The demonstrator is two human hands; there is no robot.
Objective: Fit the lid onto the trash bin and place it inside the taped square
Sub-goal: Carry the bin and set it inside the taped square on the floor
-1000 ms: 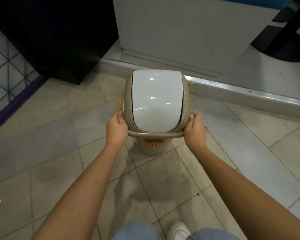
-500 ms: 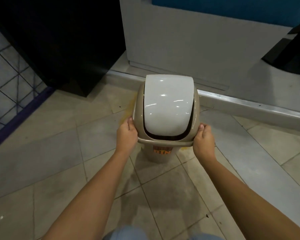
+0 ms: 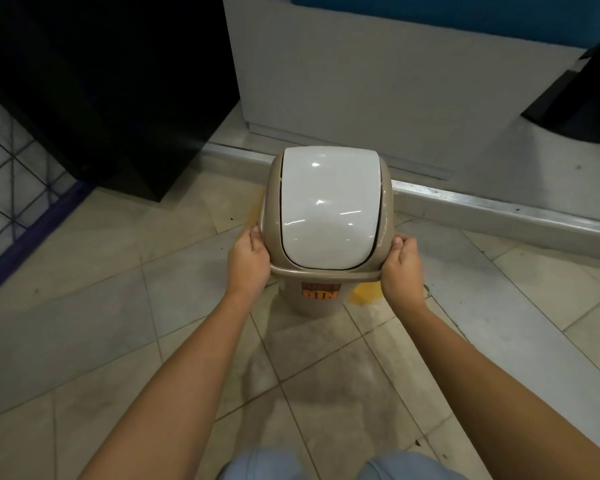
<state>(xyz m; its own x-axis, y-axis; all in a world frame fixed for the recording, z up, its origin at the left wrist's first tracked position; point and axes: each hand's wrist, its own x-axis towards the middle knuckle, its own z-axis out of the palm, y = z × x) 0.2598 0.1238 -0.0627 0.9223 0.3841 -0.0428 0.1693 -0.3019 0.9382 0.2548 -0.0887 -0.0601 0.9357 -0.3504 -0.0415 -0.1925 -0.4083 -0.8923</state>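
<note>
A beige trash bin (image 3: 321, 304) with an orange label stands on the tiled floor. Its beige lid (image 3: 384, 209) with a white swing flap (image 3: 328, 209) sits on top. My left hand (image 3: 250, 263) grips the lid's near left rim, and my right hand (image 3: 400, 268) grips the near right rim. Yellow tape (image 3: 366, 295) shows on the floor just right of the bin's base, and a fainter yellow mark (image 3: 257, 207) shows at the bin's left. The bin hides the rest of the taped square.
A black cabinet (image 3: 111, 84) stands at the back left. Behind the bin are a grey-white panel (image 3: 378, 81) and a raised metal-edged step (image 3: 499, 209). A wire grid with a blue base (image 3: 18, 188) lies at the far left. My knees (image 3: 326, 465) show at the bottom.
The bin, held in both hands, has gone forward towards the step. The swing flap, ajar half a second ago, now sits nearly flush. A yellow tape piece has appeared right of the base.
</note>
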